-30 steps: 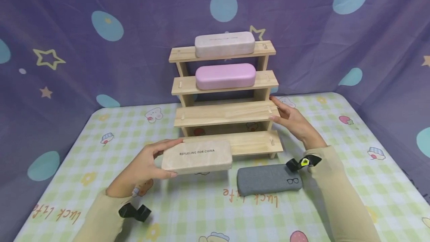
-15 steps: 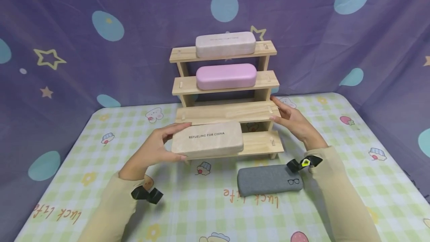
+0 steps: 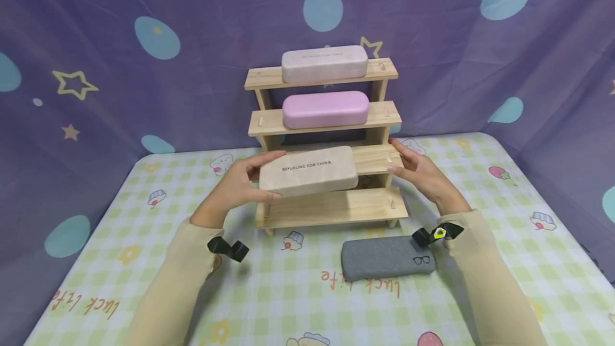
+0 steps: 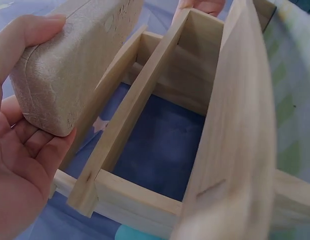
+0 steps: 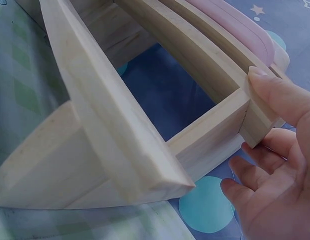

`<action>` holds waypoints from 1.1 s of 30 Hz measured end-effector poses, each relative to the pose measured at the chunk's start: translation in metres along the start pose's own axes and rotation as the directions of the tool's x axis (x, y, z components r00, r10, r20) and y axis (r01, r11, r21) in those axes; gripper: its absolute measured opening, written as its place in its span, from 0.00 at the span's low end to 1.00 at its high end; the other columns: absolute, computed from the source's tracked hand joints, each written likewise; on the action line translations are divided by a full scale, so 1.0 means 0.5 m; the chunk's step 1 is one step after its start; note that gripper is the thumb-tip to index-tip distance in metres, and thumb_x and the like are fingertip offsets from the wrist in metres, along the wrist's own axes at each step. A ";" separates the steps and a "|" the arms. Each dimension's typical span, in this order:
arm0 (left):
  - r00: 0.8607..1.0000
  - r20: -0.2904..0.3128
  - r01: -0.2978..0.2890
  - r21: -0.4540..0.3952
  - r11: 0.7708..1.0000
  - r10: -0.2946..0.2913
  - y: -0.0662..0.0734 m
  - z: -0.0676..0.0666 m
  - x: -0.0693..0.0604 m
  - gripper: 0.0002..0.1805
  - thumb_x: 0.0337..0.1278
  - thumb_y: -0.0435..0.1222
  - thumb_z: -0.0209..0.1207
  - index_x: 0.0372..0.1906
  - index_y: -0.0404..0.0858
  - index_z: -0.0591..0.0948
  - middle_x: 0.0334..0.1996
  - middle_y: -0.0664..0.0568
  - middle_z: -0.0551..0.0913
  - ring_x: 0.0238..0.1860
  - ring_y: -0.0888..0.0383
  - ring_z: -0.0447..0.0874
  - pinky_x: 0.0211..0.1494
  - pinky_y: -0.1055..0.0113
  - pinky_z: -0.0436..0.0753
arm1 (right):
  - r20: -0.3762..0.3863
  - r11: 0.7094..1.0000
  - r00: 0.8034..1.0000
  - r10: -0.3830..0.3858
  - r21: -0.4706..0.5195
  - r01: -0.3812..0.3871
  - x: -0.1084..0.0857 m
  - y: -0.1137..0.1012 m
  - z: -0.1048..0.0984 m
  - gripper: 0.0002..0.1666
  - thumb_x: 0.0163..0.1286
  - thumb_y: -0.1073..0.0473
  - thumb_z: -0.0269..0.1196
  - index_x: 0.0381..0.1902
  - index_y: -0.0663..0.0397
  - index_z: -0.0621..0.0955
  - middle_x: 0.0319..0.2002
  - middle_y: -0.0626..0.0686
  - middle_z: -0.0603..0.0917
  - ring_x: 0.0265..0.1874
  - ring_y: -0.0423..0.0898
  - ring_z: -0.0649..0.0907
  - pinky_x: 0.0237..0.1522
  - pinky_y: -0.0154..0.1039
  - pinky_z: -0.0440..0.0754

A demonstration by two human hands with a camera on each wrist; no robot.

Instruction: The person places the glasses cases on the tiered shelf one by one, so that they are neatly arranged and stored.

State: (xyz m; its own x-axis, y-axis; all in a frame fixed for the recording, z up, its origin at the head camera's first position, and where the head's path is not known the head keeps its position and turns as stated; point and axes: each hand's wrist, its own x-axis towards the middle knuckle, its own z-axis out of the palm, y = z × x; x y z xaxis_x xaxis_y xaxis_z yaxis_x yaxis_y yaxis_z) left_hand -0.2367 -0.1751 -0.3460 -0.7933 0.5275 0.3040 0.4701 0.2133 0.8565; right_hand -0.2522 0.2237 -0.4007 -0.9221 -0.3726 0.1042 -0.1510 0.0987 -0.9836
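Note:
In the head view my left hand point(image 3: 235, 186) grips the left end of a cream glasses case point(image 3: 307, 172) lettered "REFUELING FOR CHINA". The case is in front of the third tier from the top of a wooden stepped rack point(image 3: 331, 208), tilted a little up at the right. The left wrist view has the thumb on one face of the cream case point(image 4: 59, 75) and the fingers under it. My right hand point(image 3: 423, 178) holds the right end of that same tier. Its thumb point(image 5: 275, 90) lies on the board's edge in the right wrist view, with fingers below the board.
A pale pinkish case point(image 3: 324, 65) stands on the top tier and a pink case point(image 3: 325, 111) on the second. In front of the rack, a grey glasses case point(image 3: 384, 258) lies on the checked tablecloth point(image 3: 269, 292). A purple curtain point(image 3: 206, 41) hangs behind.
My left hand has raised the cream case from in front of the bottom tier up and rightward to the third tier. The right hand has stayed on the rack.

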 end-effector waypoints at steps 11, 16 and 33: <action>0.996 0.087 0.043 -0.099 0.994 -0.034 -0.021 0.016 0.066 0.43 0.33 0.20 0.71 0.64 0.27 0.68 0.49 0.41 0.78 0.39 0.58 0.80 0.39 0.67 0.82 | -0.003 1.000 1.000 -0.013 0.010 0.013 0.000 0.004 -0.001 0.42 0.70 0.66 0.55 0.74 0.57 0.47 0.75 0.56 0.44 0.73 0.51 0.48 0.66 0.32 0.59; 0.994 0.094 0.067 -0.069 0.995 -0.060 -0.026 0.020 0.090 0.43 0.32 0.21 0.71 0.64 0.30 0.69 0.50 0.38 0.78 0.39 0.57 0.80 0.39 0.68 0.82 | 0.001 1.000 1.000 -0.013 0.008 0.013 0.000 0.003 -0.001 0.42 0.70 0.66 0.55 0.74 0.58 0.46 0.75 0.57 0.44 0.73 0.51 0.48 0.66 0.32 0.58; 0.988 0.083 0.126 0.022 0.992 -0.127 -0.029 0.021 0.116 0.42 0.33 0.23 0.72 0.64 0.34 0.71 0.46 0.37 0.77 0.39 0.53 0.78 0.39 0.68 0.82 | -0.003 1.000 1.000 -0.012 0.008 0.012 0.001 0.004 -0.003 0.42 0.70 0.66 0.56 0.74 0.55 0.47 0.75 0.54 0.46 0.72 0.52 0.50 0.63 0.28 0.63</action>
State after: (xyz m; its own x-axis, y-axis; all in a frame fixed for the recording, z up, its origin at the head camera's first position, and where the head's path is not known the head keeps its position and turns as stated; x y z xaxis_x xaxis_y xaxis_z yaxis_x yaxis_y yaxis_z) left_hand -0.2854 -0.1389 -0.3453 -0.8117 0.5625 0.1572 0.3753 0.2962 0.8783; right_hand -0.2534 0.2250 -0.4022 -0.9211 -0.3714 0.1167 -0.1594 0.0863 -0.9834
